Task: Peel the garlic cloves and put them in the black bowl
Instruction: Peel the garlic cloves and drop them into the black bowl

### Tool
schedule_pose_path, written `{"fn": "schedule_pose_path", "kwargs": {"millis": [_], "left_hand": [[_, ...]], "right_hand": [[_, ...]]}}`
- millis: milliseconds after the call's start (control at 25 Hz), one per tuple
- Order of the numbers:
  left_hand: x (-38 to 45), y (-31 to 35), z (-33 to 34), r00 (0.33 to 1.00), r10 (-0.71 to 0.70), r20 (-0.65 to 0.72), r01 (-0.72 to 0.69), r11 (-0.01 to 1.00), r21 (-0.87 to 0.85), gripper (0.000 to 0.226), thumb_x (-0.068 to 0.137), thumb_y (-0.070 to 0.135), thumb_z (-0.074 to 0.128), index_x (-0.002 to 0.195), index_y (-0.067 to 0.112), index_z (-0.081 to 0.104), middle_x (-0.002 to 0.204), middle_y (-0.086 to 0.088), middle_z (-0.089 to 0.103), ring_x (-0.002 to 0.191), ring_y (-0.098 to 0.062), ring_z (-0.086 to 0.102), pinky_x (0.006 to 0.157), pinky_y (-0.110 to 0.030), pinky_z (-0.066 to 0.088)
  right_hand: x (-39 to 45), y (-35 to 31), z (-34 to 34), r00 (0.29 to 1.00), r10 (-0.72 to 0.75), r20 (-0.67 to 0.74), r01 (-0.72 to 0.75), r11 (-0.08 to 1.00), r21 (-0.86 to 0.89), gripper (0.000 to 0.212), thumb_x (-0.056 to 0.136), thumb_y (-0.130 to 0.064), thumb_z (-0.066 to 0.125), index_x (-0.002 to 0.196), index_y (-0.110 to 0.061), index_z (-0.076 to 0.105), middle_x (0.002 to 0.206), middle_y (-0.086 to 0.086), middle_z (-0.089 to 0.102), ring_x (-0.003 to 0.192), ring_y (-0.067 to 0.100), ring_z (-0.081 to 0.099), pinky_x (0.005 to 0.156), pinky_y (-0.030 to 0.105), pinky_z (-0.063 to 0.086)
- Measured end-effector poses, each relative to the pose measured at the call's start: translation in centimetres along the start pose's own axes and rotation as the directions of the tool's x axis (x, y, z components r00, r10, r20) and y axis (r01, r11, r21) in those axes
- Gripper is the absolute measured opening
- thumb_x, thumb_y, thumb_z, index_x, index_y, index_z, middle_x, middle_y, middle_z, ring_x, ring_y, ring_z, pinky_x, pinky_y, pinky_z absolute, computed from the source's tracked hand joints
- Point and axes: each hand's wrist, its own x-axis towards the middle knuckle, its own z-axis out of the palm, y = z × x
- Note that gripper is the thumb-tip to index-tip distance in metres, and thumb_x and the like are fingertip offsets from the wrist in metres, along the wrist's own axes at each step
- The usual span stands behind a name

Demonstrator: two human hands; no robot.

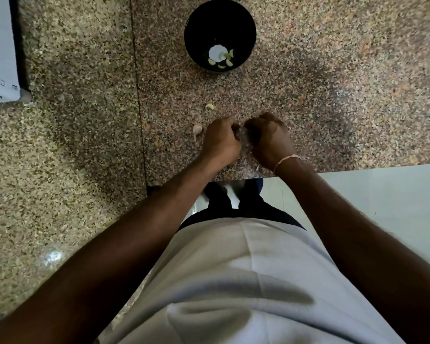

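Observation:
The black bowl (243, 23) stands at the far middle of the granite counter, with several peeled garlic cloves (227, 61) on its bottom. My left hand (221, 140) and my right hand (271, 137) are close together near the counter's front edge, fingers curled and fingertips meeting around a small garlic clove that is almost hidden between them. An unpeeled clove (197, 130) lies just left of my left hand. A peeled-looking clove (210, 105) lies farther out, between my hands and the bowl.
A white appliance or box (0, 50) sits at the far left. The granite counter (345, 95) ends at a front edge just behind my wrists, with pale floor beyond on the right. A seam runs down the counter left of the bowl.

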Motion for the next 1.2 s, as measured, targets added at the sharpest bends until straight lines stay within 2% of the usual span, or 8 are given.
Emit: {"fn": "schedule_pose_path", "kwargs": {"millis": [80,240,320,440,600,760,1000,1200], "left_hand": [[-0.1,0.1,0.4,0.999,0.039,0.0,-0.039,0.999,-0.002,0.018,0.092,0.006,0.069,0.109,0.009,0.072,0.106,-0.007,0.074,0.094,-0.022,0.067,0.081,-0.037,0.057],[-0.5,-1.3,0.1,0.999,0.027,-0.022,-0.027,0.999,-0.038,0.025,0.089,-0.005,0.065,0.101,0.017,0.066,0.093,0.011,0.064,0.079,-0.001,0.057,0.066,-0.011,0.048],[-0.6,-1.4,0.2,0.999,0.034,0.002,-0.034,0.999,-0.022,0.029,0.088,-0.004,0.068,0.105,0.02,0.067,0.096,0.011,0.064,0.083,-0.003,0.059,0.068,-0.011,0.046],[-0.9,-0.6,0.7,0.997,0.065,0.049,-0.065,0.998,0.0,0.03,0.088,-0.002,0.07,0.113,0.014,0.071,0.107,0.003,0.07,0.093,-0.01,0.062,0.078,-0.022,0.051],[-2.0,-0.9,0.3,0.999,0.032,0.008,-0.032,0.998,-0.057,0.028,0.088,-0.004,0.066,0.107,0.016,0.071,0.097,0.008,0.067,0.088,-0.01,0.063,0.067,-0.014,0.047],[-3.3,-1.4,1.6,1.0,-0.027,-0.01,0.026,0.996,-0.088,0.015,0.09,0.002,0.067,0.097,0.015,0.069,0.092,0.006,0.069,0.085,-0.009,0.066,0.071,-0.023,0.054],[-5.0,-1.4,3.3,0.997,-0.074,0.005,0.074,0.989,-0.132,0.019,0.091,0.008,0.07,0.107,0.018,0.067,0.093,0.012,0.064,0.081,0.0,0.06,0.063,-0.012,0.042],[-4.6,-1.7,2.8,0.991,-0.12,-0.064,0.11,0.985,-0.132,0.019,0.089,0.013,0.071,0.107,0.016,0.069,0.096,0.006,0.068,0.077,-0.004,0.058,0.062,-0.015,0.044]], "right_hand": [[-0.2,-0.3,-0.1,0.999,0.038,-0.019,-0.038,0.999,0.027,0.022,0.095,-0.017,0.063,0.111,-0.011,0.077,0.104,0.014,0.066,0.089,0.031,0.064,0.075,0.028,0.044],[-2.2,0.4,-0.3,0.97,0.235,-0.064,-0.234,0.972,0.027,0.039,0.085,-0.007,0.069,0.124,-0.013,0.072,0.117,0.014,0.064,0.097,0.031,0.064,0.083,0.029,0.046],[-2.9,-0.1,0.4,0.964,0.255,-0.068,-0.253,0.967,0.04,0.035,0.085,-0.008,0.07,0.119,-0.014,0.074,0.118,0.013,0.063,0.102,0.03,0.064,0.087,0.028,0.047],[-1.9,-0.9,1.7,0.964,0.24,-0.115,-0.232,0.97,0.076,0.028,0.09,-0.013,0.067,0.117,-0.015,0.074,0.114,0.012,0.065,0.101,0.03,0.064,0.084,0.026,0.045],[-2.6,0.6,0.4,0.969,0.222,-0.111,-0.208,0.97,0.121,0.038,0.088,-0.002,0.065,0.123,-0.015,0.073,0.116,0.008,0.066,0.096,0.023,0.064,0.081,0.022,0.043],[-5.6,2.7,-0.3,0.993,0.115,-0.009,-0.114,0.986,0.12,0.043,0.077,-0.012,0.084,0.119,-0.015,0.075,0.11,0.009,0.066,0.089,0.026,0.067,0.082,0.034,0.055],[-5.3,3.6,0.2,0.997,-0.078,0.007,0.077,0.993,0.09,0.035,0.073,-0.01,0.082,0.107,-0.007,0.076,0.099,0.015,0.067,0.082,0.034,0.066,0.073,0.046,0.058],[-2.4,3.0,0.5,0.993,-0.118,-0.031,0.121,0.987,0.103,0.033,0.076,-0.011,0.082,0.108,-0.01,0.077,0.1,0.013,0.069,0.085,0.03,0.067,0.078,0.032,0.054]]}}
